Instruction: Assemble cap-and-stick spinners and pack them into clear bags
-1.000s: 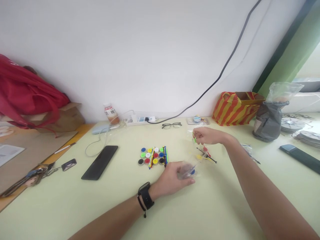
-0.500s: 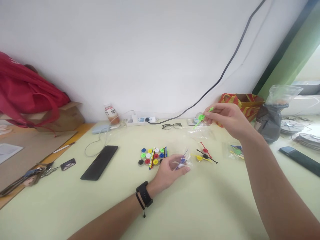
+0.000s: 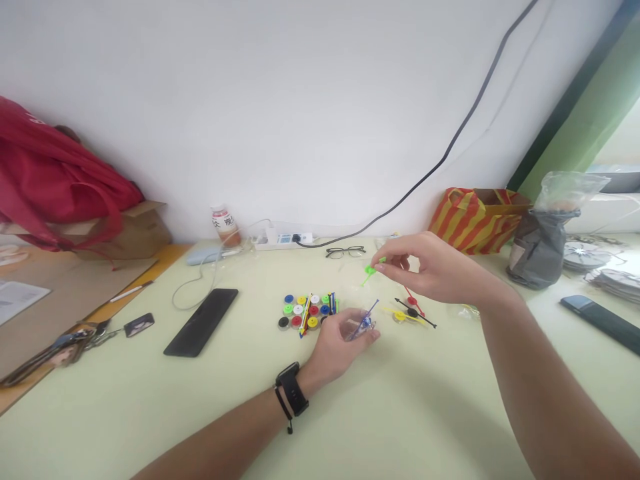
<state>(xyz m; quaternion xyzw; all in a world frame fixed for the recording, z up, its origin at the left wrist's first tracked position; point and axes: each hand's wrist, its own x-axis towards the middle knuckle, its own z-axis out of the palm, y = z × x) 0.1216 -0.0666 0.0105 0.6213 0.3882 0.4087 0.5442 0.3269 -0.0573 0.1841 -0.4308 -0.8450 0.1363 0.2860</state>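
Note:
My left hand (image 3: 336, 343) rests low over the table, its thumb and fingers curled round a blue arrow spinner (image 3: 367, 323) with a clear part beneath it. My right hand (image 3: 433, 267) is raised further back and pinches a green arrow spinner (image 3: 370, 271) by one end of its arrow. Just left of my left hand stand rows of coloured round spinner bases (image 3: 296, 311) with loose arrows (image 3: 306, 315) lying across them. Between and beyond my hands lie a yellow spinner (image 3: 399, 317), a black spinner (image 3: 412, 312) and a red spinner (image 3: 412, 301), close together.
A black phone (image 3: 201, 323) lies at left, eyeglasses (image 3: 345, 252) and a power strip (image 3: 280, 241) along the wall. A bottle (image 3: 225, 227) stands near a cable. At right are a striped bag (image 3: 467, 220), a grey bag (image 3: 537, 250) and a dark phone-like device (image 3: 600, 321).
My right hand has moved left and down with the green arrow spinner, towards my left hand. My left hand stays in place, still holding the blue spinner.

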